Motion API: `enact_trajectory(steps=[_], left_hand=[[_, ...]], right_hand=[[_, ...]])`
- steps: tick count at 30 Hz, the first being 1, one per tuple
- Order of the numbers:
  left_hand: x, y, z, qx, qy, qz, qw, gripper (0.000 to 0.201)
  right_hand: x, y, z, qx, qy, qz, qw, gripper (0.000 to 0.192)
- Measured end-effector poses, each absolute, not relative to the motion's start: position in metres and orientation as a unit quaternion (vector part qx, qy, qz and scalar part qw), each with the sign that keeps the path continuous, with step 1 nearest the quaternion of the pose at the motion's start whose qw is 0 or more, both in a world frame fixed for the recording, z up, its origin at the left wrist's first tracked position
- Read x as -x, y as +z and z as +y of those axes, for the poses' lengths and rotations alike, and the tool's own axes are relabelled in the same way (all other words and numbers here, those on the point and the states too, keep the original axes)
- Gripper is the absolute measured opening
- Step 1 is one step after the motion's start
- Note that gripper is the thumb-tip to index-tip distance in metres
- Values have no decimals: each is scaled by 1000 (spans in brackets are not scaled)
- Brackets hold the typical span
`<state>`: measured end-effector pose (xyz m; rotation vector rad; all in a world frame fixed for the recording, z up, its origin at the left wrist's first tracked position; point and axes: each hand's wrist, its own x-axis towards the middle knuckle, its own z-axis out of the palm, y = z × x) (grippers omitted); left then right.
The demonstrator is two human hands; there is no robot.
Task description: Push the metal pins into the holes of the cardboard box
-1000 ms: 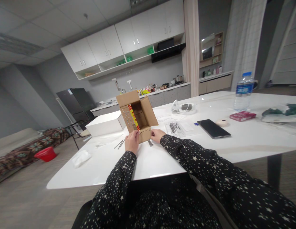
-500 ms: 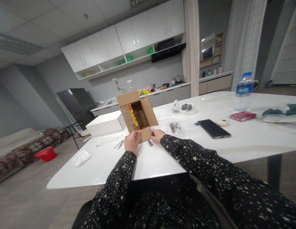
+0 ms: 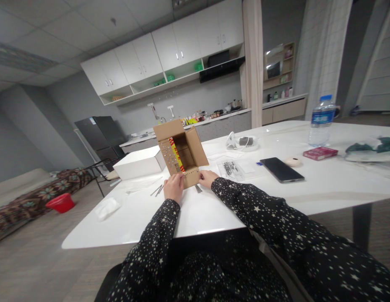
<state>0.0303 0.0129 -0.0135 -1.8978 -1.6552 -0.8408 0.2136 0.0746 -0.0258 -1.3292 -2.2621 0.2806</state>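
An opened cardboard box [image 3: 189, 152] faces me on the white table, flaps spread, with yellow and red tape along its left flap. Rows of small holes or studs dot the left and front flaps. My left hand [image 3: 174, 187] grips the lower left flap edge, fingers curled on it. At the lower right corner of the front flap, my right hand [image 3: 208, 179] has thumb and fingers pinched together; whether something small sits between them is too small to tell. Thin dark metal rods [image 3: 156, 191] lie left of my left hand, and a few more [image 3: 198, 189] lie beside my right hand.
A white box [image 3: 139, 163] stands behind on the left, near a crumpled tissue [image 3: 107, 209]. To the right lie a clear bag of small dark parts [image 3: 231, 169], a phone [image 3: 282, 169], a pink box [image 3: 320, 153] and a water bottle [image 3: 321, 121]. A white corded device [image 3: 242, 141] sits farther back.
Hardly anything differs. My left fingers have shifted very slightly at the flap edge; the cardboard box and my right hand stay in place.
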Motion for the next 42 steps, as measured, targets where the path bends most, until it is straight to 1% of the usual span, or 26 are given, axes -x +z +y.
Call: enact_trajectory(steps=[7, 13, 18, 28, 31, 35, 42], left_hand=[[-34, -11, 9, 698, -269, -618, 241, 26], [-35, -12, 8, 710, -222, -628, 230, 33], [-37, -13, 7, 713, -205, -628, 233, 34], [-42, -11, 3, 744, -206, -595, 224, 21], [-44, -10, 2, 777, -212, -557, 201, 18], [-47, -9, 0, 827, -191, -506, 156, 14], [-51, -5, -8, 848, -204, -475, 118, 15]], right_hand=[[-213, -26, 74, 493, 104, -828, 247, 14], [-213, -26, 75, 491, 102, -828, 250, 18], [-213, -25, 74, 495, 104, -827, 248, 15], [-213, -25, 74, 491, 103, -827, 253, 15], [-213, -25, 74, 493, 106, -826, 253, 15], [-213, -25, 74, 495, 107, -826, 248, 17], [-212, -24, 74, 494, 107, -827, 245, 16]])
